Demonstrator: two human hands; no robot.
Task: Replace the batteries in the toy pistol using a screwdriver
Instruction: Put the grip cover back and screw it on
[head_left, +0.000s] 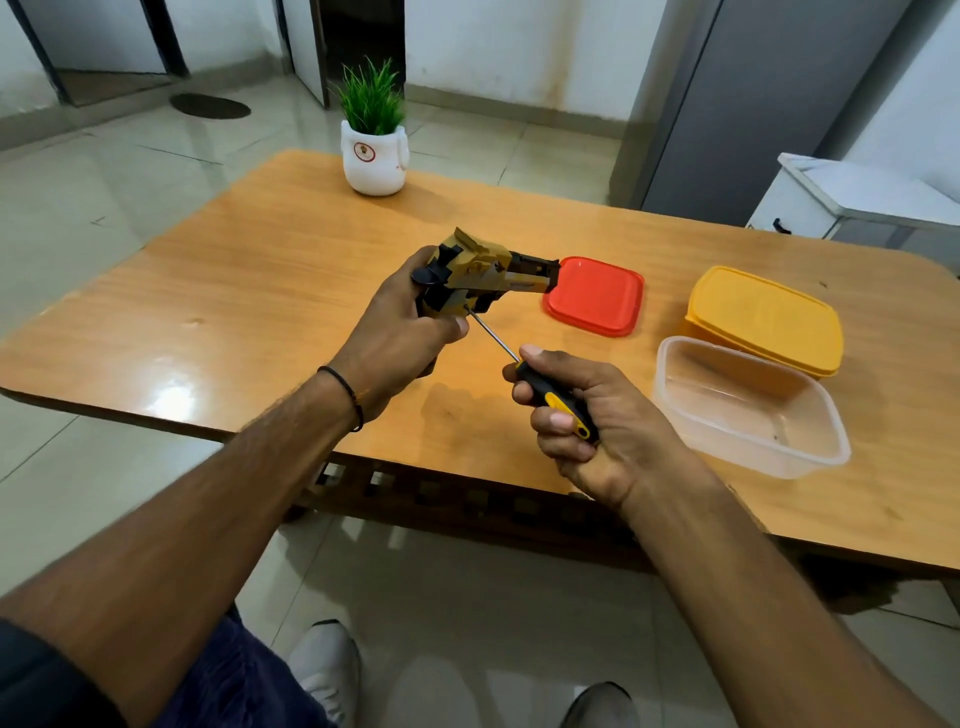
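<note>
My left hand (400, 332) grips a tan and black toy pistol (480, 273) by its handle, holding it above the wooden table (234, 312) with the barrel pointing right. My right hand (576, 415) grips the black and yellow handle of a screwdriver (556, 400). Its thin metal shaft runs up and left, and the tip touches the underside of the pistol's handle near my left thumb. No batteries are visible.
A red lid (595, 301) lies flat just right of the pistol. Further right sit a closed yellow box (763, 317) and an open, clear plastic container (748, 405). A white pot with a green plant (373, 156) stands at the far edge.
</note>
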